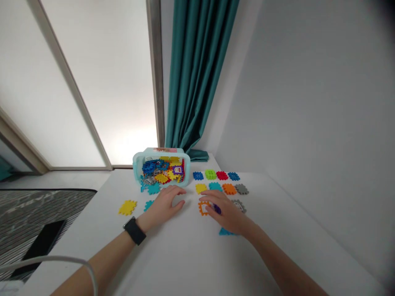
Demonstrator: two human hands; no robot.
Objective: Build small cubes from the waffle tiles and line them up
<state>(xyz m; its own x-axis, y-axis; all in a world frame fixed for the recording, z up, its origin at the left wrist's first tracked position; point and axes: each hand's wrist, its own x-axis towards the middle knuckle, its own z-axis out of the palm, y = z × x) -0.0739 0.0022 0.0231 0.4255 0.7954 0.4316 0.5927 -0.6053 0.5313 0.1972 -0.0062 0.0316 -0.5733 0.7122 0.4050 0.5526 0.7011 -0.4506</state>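
My left hand [166, 205] hovers in front of the bin, fingers curved, thumb apart, holding nothing. Partly behind it lies a teal notched piece [148, 204]; another teal piece [153, 188] is by the bin's mouth. My right hand [226, 211] reaches over an orange window-frame piece [203, 208], thumb and fingers apart around it; whether the fingertips press on it I cannot tell. Under that hand, a purple piece [217, 209] and a grey piece [238, 205] are partly hidden. A blue triangular piece [226, 232] shows below the wrist.
A pale teal bin [135, 167] lies on its side, full of colourful pieces. Rows of notched squares include a green one [210, 174], a red one [222, 176] and a yellow one [200, 188]. Another yellow piece [127, 207] lies left. A white cable [70, 259] crosses the lower left.
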